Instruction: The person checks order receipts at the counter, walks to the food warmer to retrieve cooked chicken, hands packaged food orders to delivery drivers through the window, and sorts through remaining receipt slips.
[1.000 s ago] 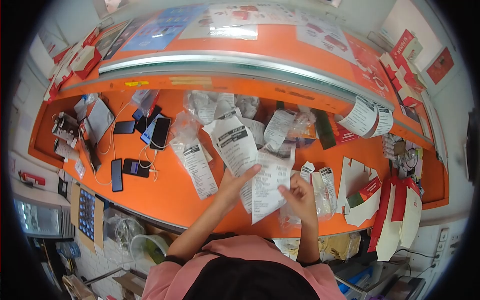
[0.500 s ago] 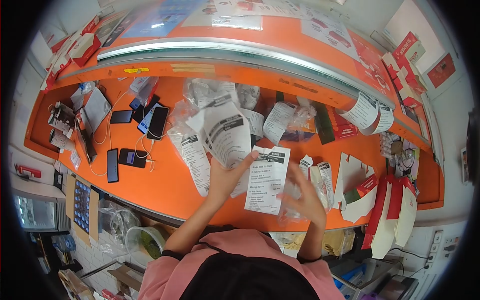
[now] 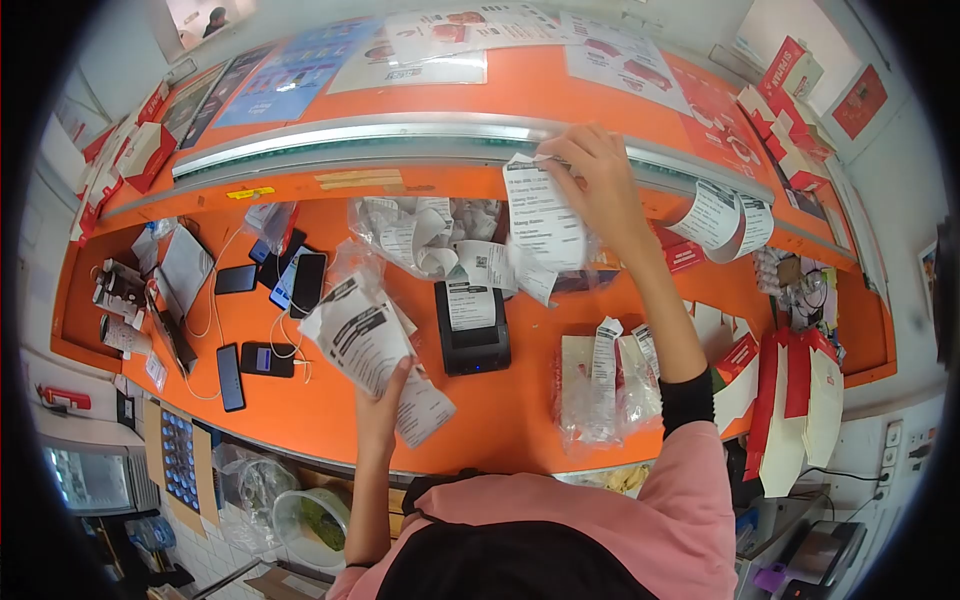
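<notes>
My left hand [image 3: 379, 400] grips a bunch of printed receipts [image 3: 362, 345] by the lower edge, over the left middle of the orange counter. Up at the metal-edged shelf front, my right hand [image 3: 592, 170] pinches a single receipt [image 3: 540, 218] by its top, and the paper hangs down. Between the two hands sits a black receipt printer [image 3: 474, 352] with a printed slip [image 3: 470, 306] lying over its top. Behind the printer, a clear plastic bag [image 3: 420, 230] is full of crumpled receipts.
Several phones [image 3: 308, 283] with white cables lie on the left. Front right are plastic-wrapped packets [image 3: 575, 380] bearing slips, and red-and-white folded boxes [image 3: 778, 415]. Curled receipts [image 3: 712, 218] hang from the shelf's right side. A plastic tub [image 3: 305, 520] stands below the counter.
My right hand has risen from near the front packets to the shelf edge, now holding a receipt. My left hand with its receipts has shifted left and down, uncovering the printer.
</notes>
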The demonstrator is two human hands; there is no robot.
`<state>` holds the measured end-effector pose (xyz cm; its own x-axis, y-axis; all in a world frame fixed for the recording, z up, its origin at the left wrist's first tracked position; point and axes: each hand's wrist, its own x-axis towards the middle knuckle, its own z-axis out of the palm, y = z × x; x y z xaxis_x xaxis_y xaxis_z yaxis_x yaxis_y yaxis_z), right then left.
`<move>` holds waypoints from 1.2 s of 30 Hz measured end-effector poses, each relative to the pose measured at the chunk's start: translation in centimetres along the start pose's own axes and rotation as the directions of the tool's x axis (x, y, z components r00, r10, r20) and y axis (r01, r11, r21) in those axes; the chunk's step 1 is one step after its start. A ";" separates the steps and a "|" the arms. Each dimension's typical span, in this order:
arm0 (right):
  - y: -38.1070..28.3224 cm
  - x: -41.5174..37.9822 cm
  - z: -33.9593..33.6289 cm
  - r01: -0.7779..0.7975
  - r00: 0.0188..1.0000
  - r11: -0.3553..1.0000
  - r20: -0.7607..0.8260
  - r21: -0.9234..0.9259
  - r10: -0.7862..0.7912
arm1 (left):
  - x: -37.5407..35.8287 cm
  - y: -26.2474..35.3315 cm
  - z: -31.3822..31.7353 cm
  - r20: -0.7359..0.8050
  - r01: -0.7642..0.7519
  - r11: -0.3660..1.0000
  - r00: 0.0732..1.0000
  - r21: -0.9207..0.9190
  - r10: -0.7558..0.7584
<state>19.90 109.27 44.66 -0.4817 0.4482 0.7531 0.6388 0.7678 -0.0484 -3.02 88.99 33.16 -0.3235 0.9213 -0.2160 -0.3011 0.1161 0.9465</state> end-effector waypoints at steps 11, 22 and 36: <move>0.3 0.0 -0.9 0.063 0.996 0.963 0.082 -0.260 -0.043 | -0.8 -3.4 -3.5 -0.034 0.303 0.918 0.946 -0.257 -0.322; -1.5 -1.9 -2.6 -0.145 0.968 0.898 0.127 -0.415 0.215 | 0.0 -3.2 -2.4 0.052 0.319 0.933 0.948 -0.166 -0.315; 4.9 -13.2 -3.9 -0.778 0.324 0.575 -0.621 0.254 0.713 | -0.1 -3.8 -2.2 0.050 0.331 0.938 0.943 -0.100 -0.328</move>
<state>31.69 105.31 37.04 0.6723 0.4086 0.6173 0.5893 0.2092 -0.7803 -3.79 87.69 29.06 -0.1617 0.8496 -0.5020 -0.4795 0.3769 0.7925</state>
